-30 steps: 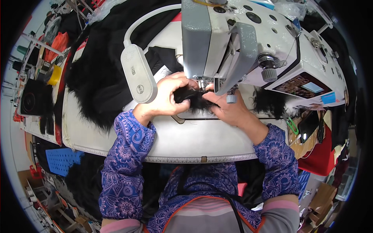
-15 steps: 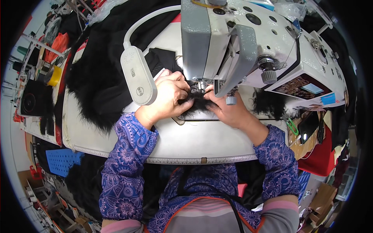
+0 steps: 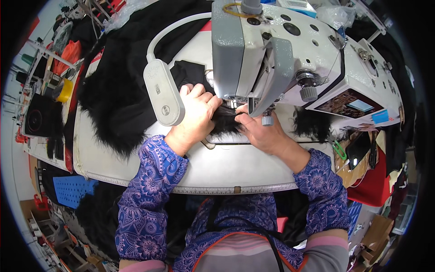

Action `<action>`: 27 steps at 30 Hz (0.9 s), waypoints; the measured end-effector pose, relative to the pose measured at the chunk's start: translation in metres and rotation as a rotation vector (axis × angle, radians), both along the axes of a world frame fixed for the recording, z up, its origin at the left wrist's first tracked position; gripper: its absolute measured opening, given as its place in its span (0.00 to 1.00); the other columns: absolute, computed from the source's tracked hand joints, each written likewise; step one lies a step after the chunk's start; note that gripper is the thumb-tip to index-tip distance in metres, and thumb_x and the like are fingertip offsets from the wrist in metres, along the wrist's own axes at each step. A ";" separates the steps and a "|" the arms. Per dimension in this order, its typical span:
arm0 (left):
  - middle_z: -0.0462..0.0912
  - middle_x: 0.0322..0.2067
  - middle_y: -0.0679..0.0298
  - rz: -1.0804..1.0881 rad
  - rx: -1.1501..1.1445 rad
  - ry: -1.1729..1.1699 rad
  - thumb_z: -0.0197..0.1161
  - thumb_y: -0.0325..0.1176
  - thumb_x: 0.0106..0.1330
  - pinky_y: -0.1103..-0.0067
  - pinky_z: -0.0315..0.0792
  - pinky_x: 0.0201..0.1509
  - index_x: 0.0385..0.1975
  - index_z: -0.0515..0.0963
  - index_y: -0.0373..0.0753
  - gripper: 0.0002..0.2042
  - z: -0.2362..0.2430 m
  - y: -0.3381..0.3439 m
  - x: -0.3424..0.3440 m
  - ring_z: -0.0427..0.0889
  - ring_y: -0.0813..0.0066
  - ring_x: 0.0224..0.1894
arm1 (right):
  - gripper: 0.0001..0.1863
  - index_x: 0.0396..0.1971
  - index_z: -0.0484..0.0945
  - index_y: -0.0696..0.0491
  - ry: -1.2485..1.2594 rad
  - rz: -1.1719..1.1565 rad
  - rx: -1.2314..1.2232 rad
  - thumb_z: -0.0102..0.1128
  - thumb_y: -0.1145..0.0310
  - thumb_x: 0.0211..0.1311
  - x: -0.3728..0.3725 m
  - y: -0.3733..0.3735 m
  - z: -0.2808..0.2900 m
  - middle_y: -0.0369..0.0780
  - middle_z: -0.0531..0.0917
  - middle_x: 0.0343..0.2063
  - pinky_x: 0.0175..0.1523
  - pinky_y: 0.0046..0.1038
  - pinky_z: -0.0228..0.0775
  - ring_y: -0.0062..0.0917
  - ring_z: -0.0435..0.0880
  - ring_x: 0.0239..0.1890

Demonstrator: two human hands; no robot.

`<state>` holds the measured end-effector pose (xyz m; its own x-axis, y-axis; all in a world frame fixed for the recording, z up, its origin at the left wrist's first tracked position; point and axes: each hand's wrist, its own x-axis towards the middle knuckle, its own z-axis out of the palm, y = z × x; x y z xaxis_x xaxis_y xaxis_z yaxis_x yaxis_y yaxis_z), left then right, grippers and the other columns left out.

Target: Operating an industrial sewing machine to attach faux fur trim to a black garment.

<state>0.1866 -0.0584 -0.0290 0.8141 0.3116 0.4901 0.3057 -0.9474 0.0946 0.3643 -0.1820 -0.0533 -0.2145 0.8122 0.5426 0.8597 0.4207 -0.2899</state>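
Note:
Black furry fabric (image 3: 225, 124) lies under the presser foot (image 3: 233, 104) of a white and grey sewing machine (image 3: 228, 59). To the left of the needle area, my left hand (image 3: 195, 117) is closed on this fabric, with some fingertips hidden behind the knuckles. Just right of the foot, my right hand (image 3: 264, 132) pinches the fabric's edge between thumb and fingers. A folded black cloth (image 3: 189, 71) sits behind my left hand. The stitching spot itself is partly hidden by the machine's parts.
A white lamp head (image 3: 162, 93) on a bent neck hangs over my left hand. Large black fur fabric (image 3: 111, 97) covers the table's left. A loose fur piece (image 3: 312, 123) and green-handled snips (image 3: 339, 150) lie right. A measuring tape (image 3: 213, 189) edges the table (image 3: 217, 165).
My left thumb, stretched across the fur before, is now drawn in beside the fingers. My right hand has shifted slightly left and down. Less fur shows between the hands.

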 end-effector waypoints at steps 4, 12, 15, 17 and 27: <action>0.76 0.28 0.65 0.082 0.107 0.004 0.65 0.24 0.34 0.69 0.64 0.48 0.30 0.77 0.42 0.17 0.001 0.001 0.001 0.73 0.64 0.38 | 0.14 0.32 0.76 0.56 -0.011 0.024 -0.012 0.66 0.80 0.41 -0.002 -0.001 0.009 0.40 0.78 0.38 0.45 0.38 0.70 0.38 0.78 0.42; 0.79 0.33 0.63 -0.072 -0.225 -0.466 0.62 0.19 0.43 0.70 0.71 0.46 0.28 0.77 0.39 0.11 -0.005 0.016 -0.014 0.78 0.63 0.39 | 0.14 0.33 0.76 0.56 0.014 -0.018 -0.037 0.64 0.81 0.42 0.004 -0.005 -0.001 0.41 0.79 0.40 0.44 0.37 0.71 0.39 0.79 0.41; 0.81 0.34 0.63 -0.134 -0.201 -0.467 0.62 0.19 0.45 0.70 0.73 0.46 0.28 0.78 0.39 0.10 -0.004 0.017 -0.020 0.79 0.62 0.41 | 0.14 0.33 0.77 0.56 0.056 -0.045 -0.090 0.64 0.81 0.42 0.006 -0.004 -0.002 0.40 0.79 0.40 0.44 0.37 0.71 0.39 0.79 0.41; 0.82 0.36 0.63 -0.209 -0.136 -0.386 0.63 0.19 0.45 0.69 0.73 0.47 0.30 0.79 0.39 0.11 0.005 0.011 -0.020 0.80 0.62 0.42 | 0.14 0.33 0.77 0.55 0.083 -0.045 -0.110 0.65 0.81 0.42 0.007 -0.003 -0.002 0.40 0.80 0.40 0.43 0.38 0.71 0.39 0.79 0.41; 0.80 0.33 0.66 -0.267 -0.104 -0.082 0.66 0.24 0.41 0.72 0.68 0.49 0.33 0.81 0.38 0.15 -0.006 -0.005 -0.004 0.78 0.69 0.40 | 0.15 0.34 0.79 0.51 0.025 -0.016 -0.037 0.69 0.77 0.42 0.005 -0.002 0.005 0.38 0.80 0.36 0.45 0.36 0.72 0.36 0.80 0.40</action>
<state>0.1823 -0.0630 -0.0349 0.8332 0.1437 0.5340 0.0343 -0.9772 0.2095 0.3690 -0.1837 -0.0479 -0.1880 0.8352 0.5168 0.8587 0.3952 -0.3263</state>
